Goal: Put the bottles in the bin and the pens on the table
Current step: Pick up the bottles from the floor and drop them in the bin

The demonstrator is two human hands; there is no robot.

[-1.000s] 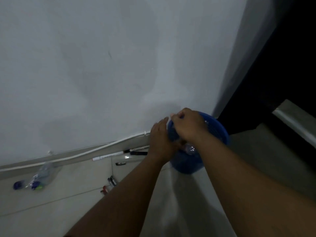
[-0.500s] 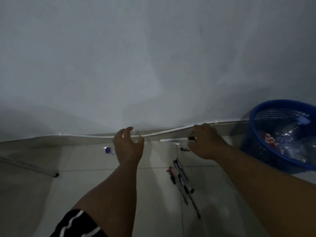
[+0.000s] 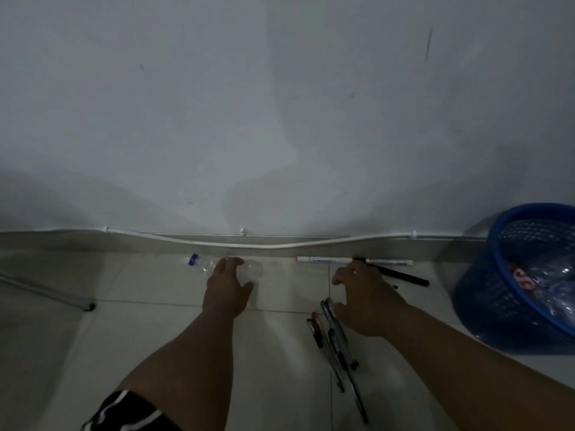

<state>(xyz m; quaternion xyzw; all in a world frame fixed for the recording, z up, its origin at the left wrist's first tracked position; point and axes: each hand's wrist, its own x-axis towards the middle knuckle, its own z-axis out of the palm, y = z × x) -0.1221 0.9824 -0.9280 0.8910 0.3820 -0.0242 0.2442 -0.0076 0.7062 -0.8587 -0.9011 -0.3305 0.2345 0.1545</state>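
Bottle (image 3: 222,265) looks light, crushable and slick, so left hand (image 3: 226,287), fingers spread, should wrap its middle.

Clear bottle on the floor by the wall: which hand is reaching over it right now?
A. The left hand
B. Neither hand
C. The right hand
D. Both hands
A. The left hand is spread over the clear bottle lying by the skirting, fingers not yet closed around it, while the right hand is apart from it, over the pens, next to the blue bin.
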